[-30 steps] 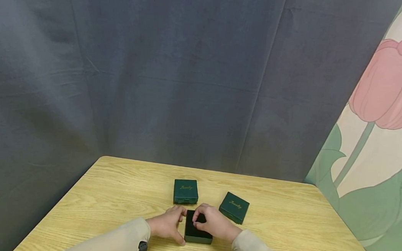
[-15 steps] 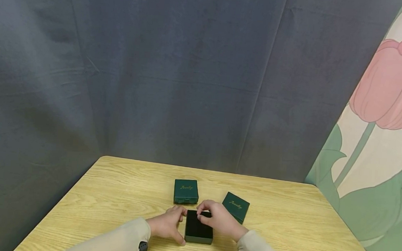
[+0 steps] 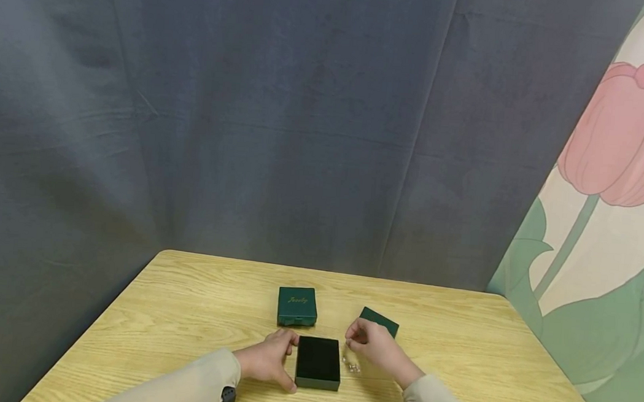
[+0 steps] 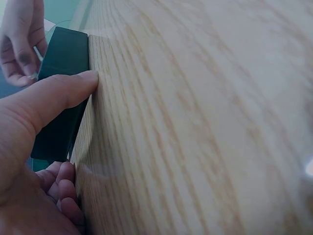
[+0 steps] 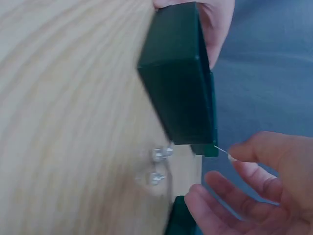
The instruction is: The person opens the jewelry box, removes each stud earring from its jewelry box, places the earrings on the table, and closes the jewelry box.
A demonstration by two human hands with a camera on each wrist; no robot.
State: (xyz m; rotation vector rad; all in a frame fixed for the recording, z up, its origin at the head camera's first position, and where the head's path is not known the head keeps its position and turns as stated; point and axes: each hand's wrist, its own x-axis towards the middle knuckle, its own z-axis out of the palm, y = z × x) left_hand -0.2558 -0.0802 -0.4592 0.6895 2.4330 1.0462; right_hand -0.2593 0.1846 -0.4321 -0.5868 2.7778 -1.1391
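A dark green box base (image 3: pixel 317 379) with a black inside stands in the middle, near me, in the head view. My left hand (image 3: pixel 269 359) holds its left side, with the thumb at the near corner and the fingers at the far one. To the right of the box, my right hand (image 3: pixel 374 345) pinches a thin silvery piece (image 5: pixel 221 149) between thumb and fingertips; its kind is unclear. Small shiny clear pieces (image 3: pixel 352 367) lie on the table just below that hand. Two of them, rounded and like stud earrings (image 5: pixel 156 177), show in the right wrist view.
A green jewelry box (image 3: pixel 297 307) with gold lettering sits behind the box base. Another lettered green box or lid (image 3: pixel 379 320) lies at the right, partly behind my right hand. The wooden table (image 3: pixel 205 304) ends at a dark curtain (image 3: pixel 282 131).
My right hand has moved right, from above the black inside of the box base to beside it, still pinching. Small clear pieces now show beneath it. My left hand stays put.
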